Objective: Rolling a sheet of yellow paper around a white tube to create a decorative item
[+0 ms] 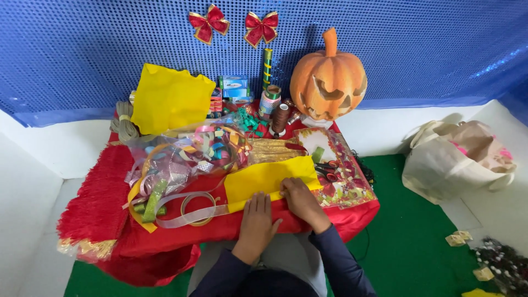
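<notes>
The table (165, 236), draped in a red cloth, carries all the work items. A blue sequinned backdrop (82, 49) stands behind its far edge, with two red bows (209, 23) pinned to it.

At the far right corner of the table stands one orange carved pumpkin (328, 82). At the far left corner, one upright yellow sheet (170, 98) leans among spools and small boxes. One clear bag of mixed ribbons (184, 157) occupies the left centre. One clear packet of red and gold decorations (338, 165) lies along the right edge.

One flat yellow felt sheet (264, 179) lies at the near edge, centre. Its long axis runs left to right, parallel to the near edge, rising slightly toward the right. It lies directly ahead of both hands, on the far side of them.

The right hand (300, 199) is the nearer one: its fingertips rest on the near edge of the felt sheet, fingers curled narrow, pinching or pressing the edge; which of the two cannot be told. The left hand (257, 220) lies flat and spread wide, palm down on the red cloth, its fingertips touching the sheet's near edge. It holds nothing.

One cream tote bag (456, 159) sits on the floor, well apart to the right of the table.
</notes>
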